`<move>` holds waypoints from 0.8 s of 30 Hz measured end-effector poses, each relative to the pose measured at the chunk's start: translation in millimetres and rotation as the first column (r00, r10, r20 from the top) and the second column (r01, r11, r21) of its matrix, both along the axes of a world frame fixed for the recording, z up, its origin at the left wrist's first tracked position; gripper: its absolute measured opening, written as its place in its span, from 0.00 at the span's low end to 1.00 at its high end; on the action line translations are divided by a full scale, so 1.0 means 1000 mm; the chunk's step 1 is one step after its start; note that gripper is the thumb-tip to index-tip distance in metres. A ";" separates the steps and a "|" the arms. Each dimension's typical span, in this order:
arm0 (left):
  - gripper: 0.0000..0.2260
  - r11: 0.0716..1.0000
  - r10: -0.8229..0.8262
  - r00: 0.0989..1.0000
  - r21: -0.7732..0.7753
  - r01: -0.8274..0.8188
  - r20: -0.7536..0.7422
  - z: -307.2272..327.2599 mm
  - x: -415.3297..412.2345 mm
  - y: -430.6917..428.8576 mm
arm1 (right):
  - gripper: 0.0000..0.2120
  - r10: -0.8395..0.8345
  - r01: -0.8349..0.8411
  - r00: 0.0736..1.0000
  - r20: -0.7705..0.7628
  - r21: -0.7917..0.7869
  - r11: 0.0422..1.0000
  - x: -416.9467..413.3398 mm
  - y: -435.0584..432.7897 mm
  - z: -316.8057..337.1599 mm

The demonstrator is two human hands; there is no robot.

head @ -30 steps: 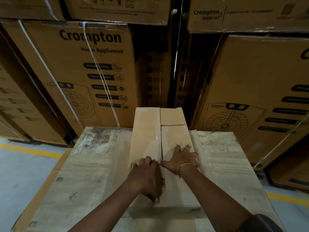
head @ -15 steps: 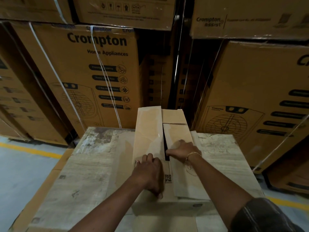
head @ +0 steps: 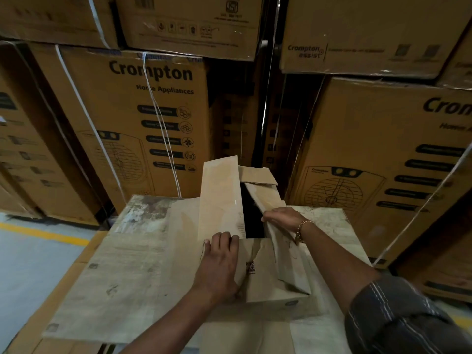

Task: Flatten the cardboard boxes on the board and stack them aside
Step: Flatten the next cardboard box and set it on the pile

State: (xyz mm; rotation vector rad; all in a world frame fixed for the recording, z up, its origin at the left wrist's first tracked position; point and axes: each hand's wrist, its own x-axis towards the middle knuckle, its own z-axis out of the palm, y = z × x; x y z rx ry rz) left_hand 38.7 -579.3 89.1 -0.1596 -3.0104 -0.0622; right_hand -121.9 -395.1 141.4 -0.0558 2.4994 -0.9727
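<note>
1. The cardboard box (head: 270, 284) lies on the worn surface (head: 132, 264) straight in front of me. Its long axis runs away from me toward the printed cartons (head: 143, 118) stacked behind.
2. Its top is split lengthwise. The left flap (head: 222, 195) tilts up, the right flap (head: 265, 198) leans outward, and a dark gap shows between them.
3. My left hand (head: 219, 267) sits on the near part of the box. Its fingers are curled at the near end of the left flap and the thumb is tucked low against the cardboard.
4. My right hand (head: 282, 219), with a bracelet (head: 302, 229) at the wrist, grips the inner edge of the right flap, fingers curled over it.
5. My hands are apart, one on each side of the gap, with the left nearer me and the right farther along the box.
6. The grey floor (head: 30, 254) with a yellow line (head: 43, 232) shows to the left of the surface.
</note>
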 end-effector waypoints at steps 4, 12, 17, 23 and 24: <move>0.47 1.000 0.009 0.995 0.007 -0.008 -0.104 -0.003 0.021 0.007 | 0.27 -0.021 0.025 0.999 0.046 -0.079 0.997 0.003 0.014 0.012; 0.46 0.998 0.055 0.970 0.030 -0.049 -0.236 -0.006 0.052 0.018 | 0.19 -0.101 0.103 0.995 0.018 -0.176 0.979 0.009 0.031 0.009; 0.38 0.995 0.067 0.921 0.090 -0.035 -0.384 -0.012 0.064 0.023 | 0.25 -0.147 0.148 0.989 0.019 -0.234 0.961 0.009 0.040 0.005; 0.14 0.982 0.117 0.825 0.188 -0.013 -0.553 -0.018 0.076 0.028 | 0.27 -0.166 0.169 0.985 0.035 -0.282 0.944 0.004 0.048 0.003; 0.12 0.979 0.125 0.815 0.203 -0.009 -0.565 -0.018 0.080 0.030 | 0.26 -0.161 0.165 0.986 0.035 -0.285 0.944 0.002 0.048 0.003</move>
